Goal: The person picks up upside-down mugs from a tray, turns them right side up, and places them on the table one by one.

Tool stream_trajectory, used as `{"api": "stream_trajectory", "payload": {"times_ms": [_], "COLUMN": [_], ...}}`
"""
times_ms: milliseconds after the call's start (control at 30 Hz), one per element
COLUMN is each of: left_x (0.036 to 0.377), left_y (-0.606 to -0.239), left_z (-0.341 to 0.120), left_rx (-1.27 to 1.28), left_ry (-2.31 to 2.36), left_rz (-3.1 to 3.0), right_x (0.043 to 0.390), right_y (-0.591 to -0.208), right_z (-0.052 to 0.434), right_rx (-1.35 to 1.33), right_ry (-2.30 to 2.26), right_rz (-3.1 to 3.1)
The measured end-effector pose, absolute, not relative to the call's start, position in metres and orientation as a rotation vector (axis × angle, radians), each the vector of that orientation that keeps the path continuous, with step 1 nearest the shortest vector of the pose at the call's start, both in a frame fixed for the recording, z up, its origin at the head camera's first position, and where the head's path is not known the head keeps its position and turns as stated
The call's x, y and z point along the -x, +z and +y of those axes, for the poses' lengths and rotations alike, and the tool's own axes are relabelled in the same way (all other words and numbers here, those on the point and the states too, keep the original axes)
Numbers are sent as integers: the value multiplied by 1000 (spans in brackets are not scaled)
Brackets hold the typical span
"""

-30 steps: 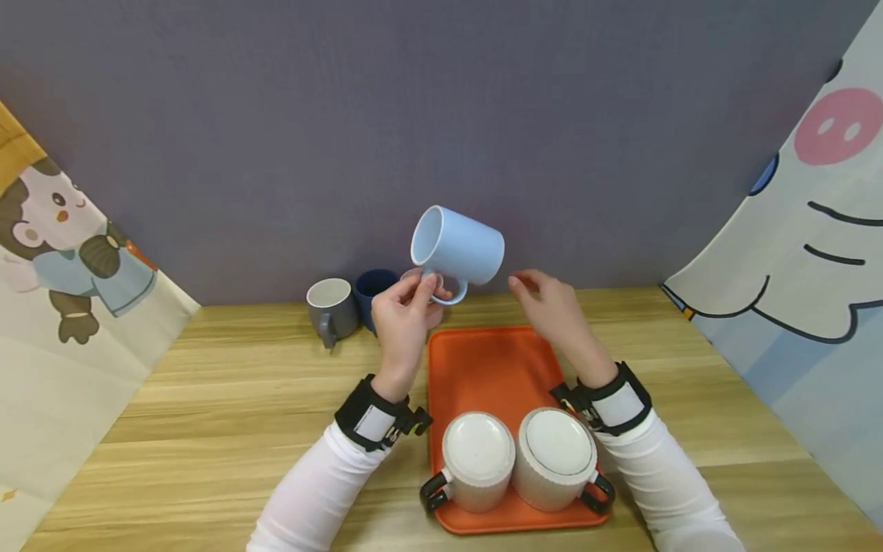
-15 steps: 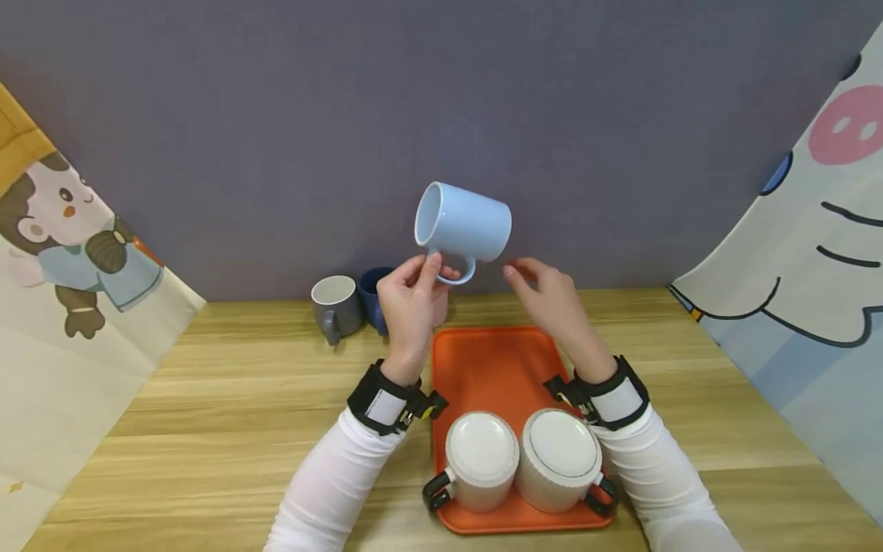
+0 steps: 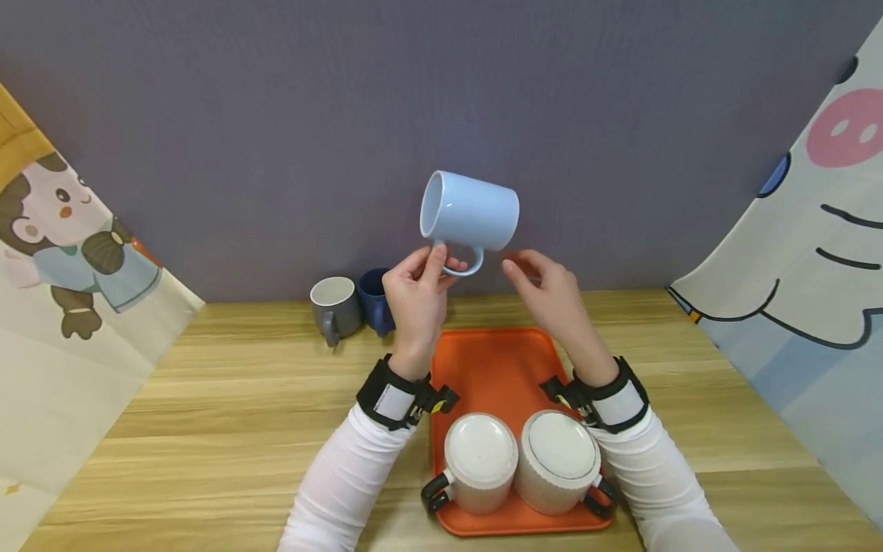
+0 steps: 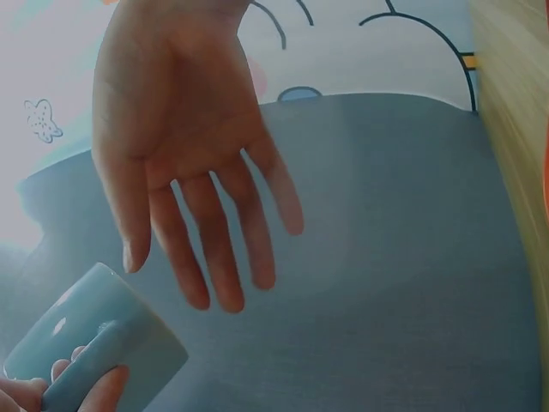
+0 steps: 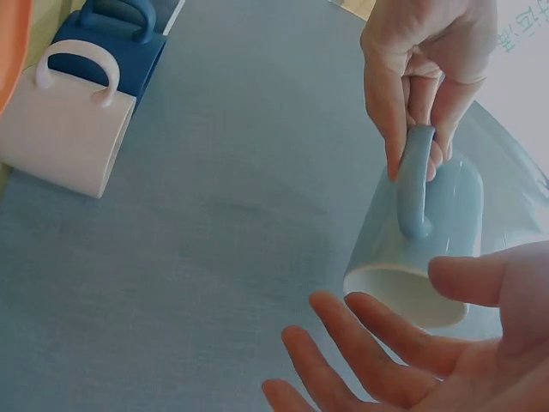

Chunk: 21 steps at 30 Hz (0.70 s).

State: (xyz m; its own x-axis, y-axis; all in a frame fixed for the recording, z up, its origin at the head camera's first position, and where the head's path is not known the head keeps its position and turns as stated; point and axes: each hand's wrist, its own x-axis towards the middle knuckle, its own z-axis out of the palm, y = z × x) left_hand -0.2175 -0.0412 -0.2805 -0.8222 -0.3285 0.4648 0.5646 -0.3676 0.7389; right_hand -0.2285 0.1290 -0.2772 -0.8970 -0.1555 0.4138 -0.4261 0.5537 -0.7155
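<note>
Fingers (image 3: 429,264) of our left hand (image 3: 414,303) pinch the loop handle of the pale blue mug (image 3: 472,212), thumb on one side and forefinger on the other, and hold it on its side in the air above the far end of the orange tray (image 3: 491,366), mouth turned left. It is a smooth, glossy cylinder of glazed ceramic with a plain C-shaped handle; the right wrist view shows a white inside and a flat base ring. Our right hand (image 3: 548,295) hangs just right of the mug with fingers spread and loosely straight, holding nothing. From the head view we cannot tell whether its fingertips touch the mug's base; the right wrist view shows them close under the rim but apart.

On the near end of the tray, a flat plastic rectangle with rounded corners, stand two white mugs (image 3: 520,458) upside down, side by side, their walls finely ribbed and their handles black. Our right sleeve covers part of the right one. Left of the tray's far end a grey mug (image 3: 334,305) with a white inside stands upright on the wood-grain table (image 3: 207,406), and just beside it a dark blue mug (image 3: 375,300), half hidden by our left hand. The left wrist view cuts off most of the blue mug at its lower corner.
</note>
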Motion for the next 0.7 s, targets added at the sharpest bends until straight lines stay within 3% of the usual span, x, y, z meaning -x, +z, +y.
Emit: {"api": "stream_trajectory", "payload": {"times_ms": [700], "left_x": [211], "left_y": [-280], "left_z": [-15], "left_rx": [286], "left_ry": [-2274], "left_rz": [-1353], "right_x": [228], "right_y": [-276], "right_z": [122], "right_rx": [-561], "right_ry": [1656], "right_rz": [-2437]}}
